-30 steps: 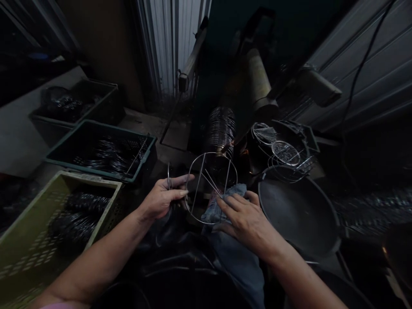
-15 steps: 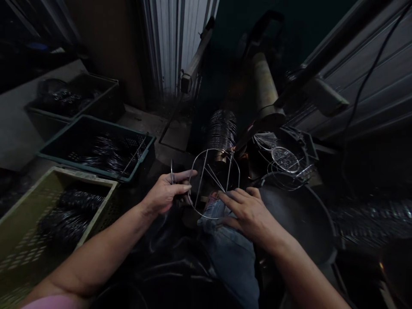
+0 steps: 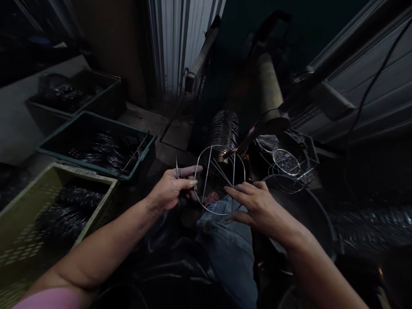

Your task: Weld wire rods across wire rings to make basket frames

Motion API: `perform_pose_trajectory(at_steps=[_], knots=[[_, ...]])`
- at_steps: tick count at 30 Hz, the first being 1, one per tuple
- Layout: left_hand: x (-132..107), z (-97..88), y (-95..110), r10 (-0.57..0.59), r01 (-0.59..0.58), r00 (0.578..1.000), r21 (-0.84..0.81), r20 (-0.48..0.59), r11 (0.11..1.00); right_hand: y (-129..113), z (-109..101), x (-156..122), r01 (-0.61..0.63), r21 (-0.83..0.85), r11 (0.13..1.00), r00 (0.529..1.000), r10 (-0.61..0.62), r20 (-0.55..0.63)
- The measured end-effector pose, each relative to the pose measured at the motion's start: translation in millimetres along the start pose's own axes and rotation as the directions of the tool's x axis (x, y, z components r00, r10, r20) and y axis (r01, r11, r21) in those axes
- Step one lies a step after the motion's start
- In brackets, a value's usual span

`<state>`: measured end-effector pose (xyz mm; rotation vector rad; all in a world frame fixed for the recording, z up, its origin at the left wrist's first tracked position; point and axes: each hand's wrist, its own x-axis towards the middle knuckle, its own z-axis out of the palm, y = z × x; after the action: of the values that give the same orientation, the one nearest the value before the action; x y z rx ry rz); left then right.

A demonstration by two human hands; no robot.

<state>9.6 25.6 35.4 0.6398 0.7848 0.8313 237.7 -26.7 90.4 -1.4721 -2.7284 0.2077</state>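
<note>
My left hand (image 3: 175,187) pinches the left edge of a round wire frame (image 3: 215,213) between thumb and fingers. Two straight wires cross the frame. A small metal ring (image 3: 177,165) hangs around my left fingers. At the frame's lower right, my right hand (image 3: 259,206) is closed, fingers bent, by the ends of some thin straight wires (image 3: 222,172); its exact grip is partly hidden. The frame's upper right edge meets a copper-coloured tip (image 3: 236,150) on a machine arm. Just behind the frame is a brass-coloured stub (image 3: 222,156), with a stack of wire rings (image 3: 225,128) beyond it.
To my left stand a yellow crate (image 3: 19,195) and a green crate (image 3: 69,121), both holding dark wire pieces. A wide dark basin (image 3: 299,214) is at the right, with loose wire frames (image 3: 286,162) behind it. A thick cylinder (image 3: 269,83) juts from the machine.
The view has shifted slightly. Both hands and the wire frame appear a little farther right and higher in the picture. Both hands keep much the same pose.
</note>
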Motion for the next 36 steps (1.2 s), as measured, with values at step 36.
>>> perform_pose_trajectory(at_steps=[36], knots=[[-28,-42.1,-32,-0.013,0.016,1.000,-0.151,0.024,0.988,-38,-2,38,-0.337,0.190,0.922,0.893,0.377,-0.244]])
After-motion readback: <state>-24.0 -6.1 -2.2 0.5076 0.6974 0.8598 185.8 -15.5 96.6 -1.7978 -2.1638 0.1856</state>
